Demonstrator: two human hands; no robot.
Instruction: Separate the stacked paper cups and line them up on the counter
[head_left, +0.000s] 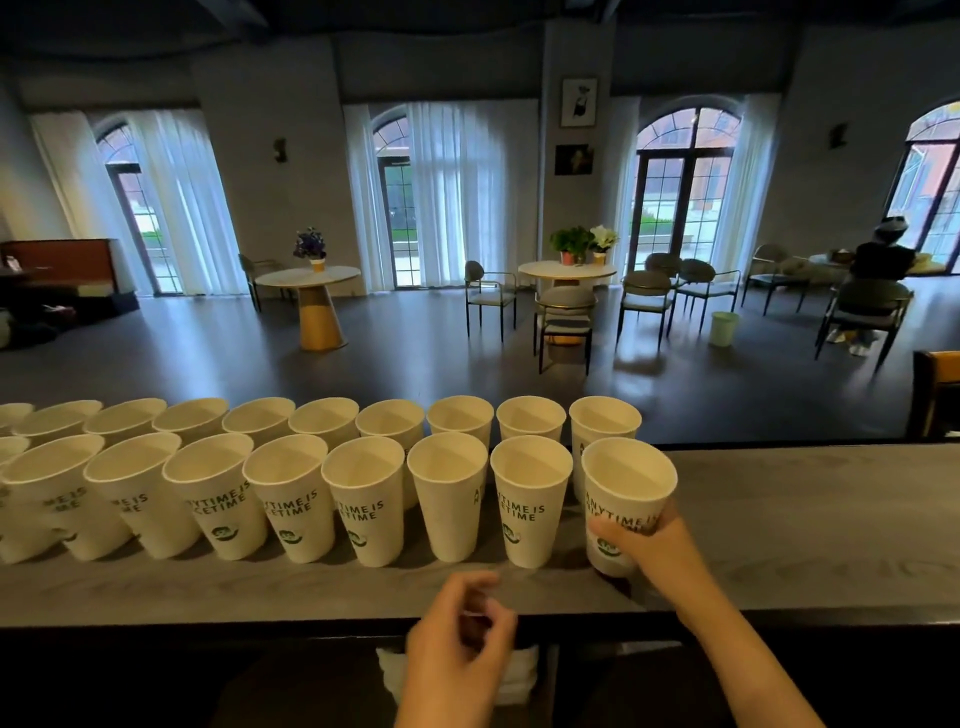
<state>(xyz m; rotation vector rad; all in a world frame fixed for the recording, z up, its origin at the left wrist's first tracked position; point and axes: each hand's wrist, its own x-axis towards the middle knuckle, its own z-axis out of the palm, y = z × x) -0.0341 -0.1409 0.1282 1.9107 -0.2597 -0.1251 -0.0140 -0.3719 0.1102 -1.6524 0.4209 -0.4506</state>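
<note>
The rightmost paper cup (626, 501) of the front row stands upright on the grey counter (810, 525), right of centre in the lower half of the frame, just beside the next cup in its row. The right hand (647, 543) holds it low on its printed side, thumb and fingers curled round the wall near the green logo. To its left the front row of cups (291, 499) runs across to the left edge of the frame, each white cup open-mouthed and upright, most with dark lettering facing the camera. Behind it a back row of cups (322, 421) runs along the far edge of the counter, reaching about as far right as the held cup. The left hand (462, 634) hovers at the bottom centre, over the counter's near edge, fingers loosely curled and holding nothing. Just below it something white (389, 670) shows, too hidden to tell apart. Beyond the counter, in the upper half, lie round tables (309, 278), chairs (647, 299), arched windows and a seated person (878, 270) at upper right.
</note>
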